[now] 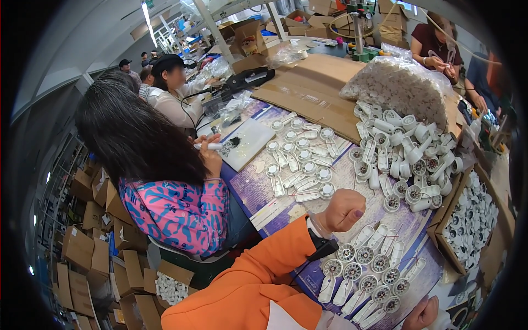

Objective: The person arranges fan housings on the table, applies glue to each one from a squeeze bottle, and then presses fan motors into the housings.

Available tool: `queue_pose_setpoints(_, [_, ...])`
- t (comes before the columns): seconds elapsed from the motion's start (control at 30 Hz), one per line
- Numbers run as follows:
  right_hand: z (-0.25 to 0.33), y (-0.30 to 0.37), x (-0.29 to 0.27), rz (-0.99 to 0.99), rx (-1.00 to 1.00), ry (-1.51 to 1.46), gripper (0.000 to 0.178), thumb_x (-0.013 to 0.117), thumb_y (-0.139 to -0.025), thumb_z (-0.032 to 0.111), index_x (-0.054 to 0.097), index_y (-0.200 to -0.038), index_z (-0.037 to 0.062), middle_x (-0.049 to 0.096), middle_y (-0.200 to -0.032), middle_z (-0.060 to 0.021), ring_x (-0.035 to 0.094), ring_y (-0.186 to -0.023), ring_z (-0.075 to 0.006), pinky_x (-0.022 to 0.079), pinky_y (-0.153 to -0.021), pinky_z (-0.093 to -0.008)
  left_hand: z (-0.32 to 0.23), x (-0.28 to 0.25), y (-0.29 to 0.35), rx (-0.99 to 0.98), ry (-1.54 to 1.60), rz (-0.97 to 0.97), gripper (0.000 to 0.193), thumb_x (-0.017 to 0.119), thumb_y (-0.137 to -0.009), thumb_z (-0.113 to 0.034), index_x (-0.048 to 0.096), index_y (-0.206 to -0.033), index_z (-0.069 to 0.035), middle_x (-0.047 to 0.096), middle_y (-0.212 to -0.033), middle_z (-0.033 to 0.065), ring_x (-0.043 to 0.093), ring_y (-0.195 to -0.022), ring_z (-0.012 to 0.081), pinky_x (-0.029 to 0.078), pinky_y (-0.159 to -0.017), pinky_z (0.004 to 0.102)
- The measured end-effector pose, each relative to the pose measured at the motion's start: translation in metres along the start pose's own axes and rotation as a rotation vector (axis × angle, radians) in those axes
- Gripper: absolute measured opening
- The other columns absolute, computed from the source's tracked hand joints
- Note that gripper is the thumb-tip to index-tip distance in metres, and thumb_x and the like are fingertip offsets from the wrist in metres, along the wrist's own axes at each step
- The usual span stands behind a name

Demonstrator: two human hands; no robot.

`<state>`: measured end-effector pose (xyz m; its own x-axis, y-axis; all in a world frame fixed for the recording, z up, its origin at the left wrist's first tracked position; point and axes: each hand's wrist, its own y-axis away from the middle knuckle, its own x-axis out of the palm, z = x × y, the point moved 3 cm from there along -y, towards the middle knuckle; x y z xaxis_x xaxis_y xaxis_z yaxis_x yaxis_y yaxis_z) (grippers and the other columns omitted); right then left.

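My left hand [342, 212], at the end of an orange sleeve, is closed like a fist above the table; anything inside it is hidden. Low at the right, my right hand [422, 314] is partly cut off by the picture's edge, its fingers curled; I cannot make out anything in it. Between the hands lie rows of white handled parts with open round heads [365, 255], like small hand-held fan bodies, several with thin red wires. Beyond my left hand, similar parts with capped round heads [303, 155] lie in rows.
A big pile of white fan-like parts [396, 159] lies at the right, before a plastic bag of white pieces [401, 88]. A cardboard box [440, 231] holds small white parts. A person in a patterned sleeve [176, 214] sits close at left, holding a white part over a white board [247, 143].
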<state>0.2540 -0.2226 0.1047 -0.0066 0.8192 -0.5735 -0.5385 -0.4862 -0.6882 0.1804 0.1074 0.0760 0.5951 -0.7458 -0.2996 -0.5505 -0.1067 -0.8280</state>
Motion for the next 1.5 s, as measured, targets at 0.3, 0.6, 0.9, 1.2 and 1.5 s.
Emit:
queue_pose_setpoints(0.3, [-0.001,-0.001,0.001,-0.002,-0.013,-0.013,0.042,0.052,-0.088,0.000,0.028,-0.053,0.0010,0.026,-0.050,-0.0112,0.026,-0.042,-0.0250,0.019,-0.042,-0.0376,0.002,0.000,-0.001,0.006,0.020,-0.016,0.046,0.036,-0.096,-0.031,0.039,-0.058,-0.007,0.037,-0.052,0.0073,0.038,-0.043,0.0270,0.028,-0.043,0.0366])
queue_pose_setpoints(0.6, [0.003,-0.006,0.009,-0.001,-0.030,-0.078,0.047,0.048,-0.094,0.011,0.034,-0.051,0.0010,0.025,-0.047,-0.0098,0.025,-0.040,-0.0223,0.017,-0.041,-0.0352,0.005,0.000,-0.001,0.025,0.006,0.011,0.047,0.037,-0.096,-0.035,0.040,-0.057,-0.008,0.037,-0.053,0.0057,0.039,-0.043,0.0258,0.029,-0.042,0.0361])
queue_pose_setpoints(0.9, [-0.003,-0.002,0.012,-0.014,-0.007,-0.088,0.052,0.045,-0.098,0.019,0.035,-0.049,0.0024,0.024,-0.045,-0.0075,0.022,-0.039,-0.0195,0.017,-0.040,-0.0330,0.007,0.001,0.003,-0.001,0.017,0.031,0.044,0.043,-0.093,-0.034,0.041,-0.057,-0.009,0.040,-0.054,0.0060,0.041,-0.045,0.0272,0.031,-0.043,0.0368])
queue_pose_setpoints(1.2, [0.003,-0.005,0.008,-0.040,-0.040,0.005,0.050,0.047,-0.095,0.012,0.028,-0.051,0.0025,0.022,-0.047,-0.0072,0.020,-0.041,-0.0193,0.017,-0.041,-0.0342,-0.001,-0.005,-0.006,0.102,-0.016,-0.016,0.046,0.037,-0.096,-0.034,0.039,-0.058,-0.008,0.036,-0.054,0.0061,0.038,-0.045,0.0271,0.028,-0.043,0.0368])
queue_pose_setpoints(1.5, [0.002,0.025,-0.004,-0.113,-0.022,0.073,0.047,0.052,-0.092,0.010,0.028,-0.053,0.0018,0.024,-0.050,-0.0089,0.023,-0.044,-0.0216,0.021,-0.043,-0.0379,-0.050,-0.026,-0.016,0.162,0.003,-0.231,0.046,0.035,-0.097,-0.032,0.037,-0.059,-0.006,0.036,-0.054,0.0081,0.038,-0.047,0.0285,0.028,-0.045,0.0374])
